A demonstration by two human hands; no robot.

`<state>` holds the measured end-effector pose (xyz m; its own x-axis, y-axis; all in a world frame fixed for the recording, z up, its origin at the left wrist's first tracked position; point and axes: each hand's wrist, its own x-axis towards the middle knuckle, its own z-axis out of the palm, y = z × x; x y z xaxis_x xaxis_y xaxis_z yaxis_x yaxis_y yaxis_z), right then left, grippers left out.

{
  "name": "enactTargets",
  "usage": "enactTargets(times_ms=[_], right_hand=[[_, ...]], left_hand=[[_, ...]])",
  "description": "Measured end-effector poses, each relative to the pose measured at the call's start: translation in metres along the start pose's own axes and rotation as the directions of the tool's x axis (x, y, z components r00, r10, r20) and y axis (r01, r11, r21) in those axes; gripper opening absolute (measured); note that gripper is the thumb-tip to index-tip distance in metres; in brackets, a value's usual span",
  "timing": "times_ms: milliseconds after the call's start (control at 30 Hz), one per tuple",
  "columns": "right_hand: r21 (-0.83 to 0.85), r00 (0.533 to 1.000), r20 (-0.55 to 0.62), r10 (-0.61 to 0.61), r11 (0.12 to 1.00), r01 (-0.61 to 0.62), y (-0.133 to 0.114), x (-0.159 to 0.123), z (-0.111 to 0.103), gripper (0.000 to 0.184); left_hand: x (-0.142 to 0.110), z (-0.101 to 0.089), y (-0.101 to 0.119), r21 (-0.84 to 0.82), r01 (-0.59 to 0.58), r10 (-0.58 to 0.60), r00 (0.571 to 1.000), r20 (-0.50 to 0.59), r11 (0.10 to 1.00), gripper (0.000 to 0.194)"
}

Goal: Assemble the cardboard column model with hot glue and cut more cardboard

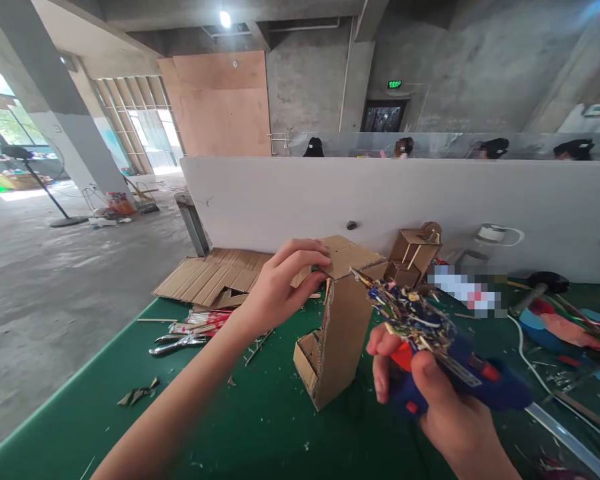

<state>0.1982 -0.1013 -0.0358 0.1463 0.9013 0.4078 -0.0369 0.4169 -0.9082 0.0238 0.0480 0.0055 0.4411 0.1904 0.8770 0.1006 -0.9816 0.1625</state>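
Note:
An upright cardboard structure (344, 337) stands on the green table, with a flat cardboard piece (353, 257) across its top and a small tray-like box part low on its left side. My left hand (300, 267) grips the top piece at its left edge, fingers above and thumb below. In my right hand (430, 393) is a blue hot glue gun (460, 367), its front crusted with glue and scraps. The nozzle tip points at the top front edge of the cardboard; whether they touch I cannot tell. A clear glue stick (570, 440) protrudes from the gun's back.
Flattened cardboard (210, 273), pliers (180, 343) and red-white packets (205, 323) lie to the left. Another cardboard model (413, 253) stands behind, near a white partition (290, 193). Tools, a white cable (525, 353) and coloured scraps (560, 327) crowd the right. Several people's heads show beyond the partition.

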Motion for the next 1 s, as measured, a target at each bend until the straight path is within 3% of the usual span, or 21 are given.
enactTargets(times_ms=[167, 367, 733, 1000], right_hand=[[-0.079, 0.993, 0.095, 0.069, 0.995, -0.061, -0.003, 0.003, -0.012, 0.041], [-0.326, 0.951, 0.307, -0.047, 0.933, 0.151, -0.003, 0.022, -0.035, 0.043], [-0.367, 0.919, 0.286, -0.272, 0.855, 0.367, -0.001, 0.043, -0.022, 0.037], [-0.474, 0.848, 0.417, -0.328, 0.717, 0.511, -0.009, 0.053, -0.037, 0.030]], left_hand=[[0.002, -0.007, -0.001, 0.004, 0.011, -0.011, 1.000, 0.024, 1.000, 0.019], [0.010, -0.020, 0.001, 0.026, 0.007, -0.010, 0.993, 0.118, 1.000, 0.017], [0.014, -0.018, -0.008, 0.016, -0.013, 0.010, 0.989, 0.145, 1.000, 0.018], [0.012, -0.016, -0.011, -0.009, -0.008, 0.009, 0.992, 0.127, 1.000, 0.017]])
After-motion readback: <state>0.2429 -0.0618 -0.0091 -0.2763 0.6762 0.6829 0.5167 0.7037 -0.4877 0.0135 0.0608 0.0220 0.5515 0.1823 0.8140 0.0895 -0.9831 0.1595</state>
